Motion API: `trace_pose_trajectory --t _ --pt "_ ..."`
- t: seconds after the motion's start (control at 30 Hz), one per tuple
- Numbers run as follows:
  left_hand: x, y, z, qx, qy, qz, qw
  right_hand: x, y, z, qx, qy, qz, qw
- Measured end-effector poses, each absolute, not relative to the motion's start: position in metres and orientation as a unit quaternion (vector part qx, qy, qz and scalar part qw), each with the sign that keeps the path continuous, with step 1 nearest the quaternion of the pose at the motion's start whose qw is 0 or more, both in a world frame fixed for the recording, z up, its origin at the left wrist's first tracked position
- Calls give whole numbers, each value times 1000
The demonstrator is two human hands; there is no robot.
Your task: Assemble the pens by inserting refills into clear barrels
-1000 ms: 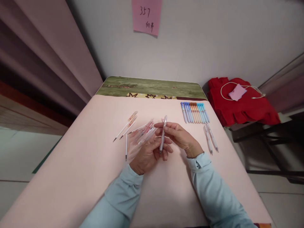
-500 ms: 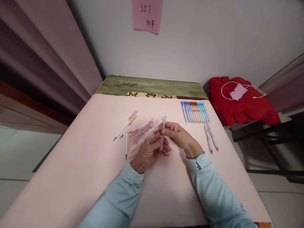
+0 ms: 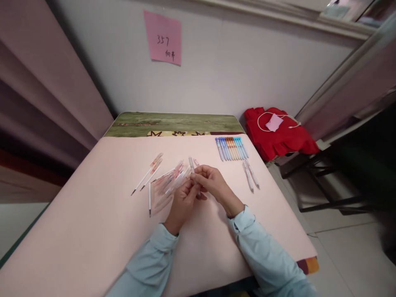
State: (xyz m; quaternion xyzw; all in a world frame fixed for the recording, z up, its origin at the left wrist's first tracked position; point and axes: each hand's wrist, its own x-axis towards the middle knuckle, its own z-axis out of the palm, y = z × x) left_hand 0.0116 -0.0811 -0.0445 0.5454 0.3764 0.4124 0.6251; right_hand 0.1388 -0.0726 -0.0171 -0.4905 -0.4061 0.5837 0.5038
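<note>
Between my two hands is a pale, clear-barrelled pen [image 3: 191,165], its upper end tilted slightly left. My left hand [image 3: 185,203] is closed around the lower part, and the fingers of my right hand [image 3: 211,181] pinch it higher up. Just left of them lies a loose pile of clear and pinkish pen parts [image 3: 170,179]. Beside the pile is a white refill with a dark tip [image 3: 150,200]. Farther left, two refills [image 3: 140,181] lie with orange-tinted clear pieces at their upper ends. Two whole pale pens [image 3: 251,176] rest on the right.
A row of blue, brown and turquoise pens [image 3: 232,149] lies at the back right of the pink-covered table [image 3: 93,231]. Beyond the table's right corner, a red cloth [image 3: 278,140] carries a white cable and a pink note. A dark stool [image 3: 321,185] stands on the right.
My view has swung to the right, so the table appears shifted left. Both hands still hold the pen, which now leans left instead of standing nearly upright.
</note>
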Motion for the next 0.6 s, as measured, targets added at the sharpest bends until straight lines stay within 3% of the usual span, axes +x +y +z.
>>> trace_pose_trajectory --t 0.1,0.17,0.27,0.4,0.6 --pt "16 -90 -48 599 366 348 621 166 -96 -25 -585 -398 462 536" --pt "16 -99 -51 636 376 330 588 197 -110 -29 -689 -393 317 520" --pt "9 -118 -53 692 401 336 498 244 -124 -32 -832 -409 116 357" --pt "-15 -149 -52 772 383 316 396 274 -127 -39 -883 -420 33 208" --pt "-71 -184 -60 787 420 343 295 280 -141 -60 -878 -405 -37 254"
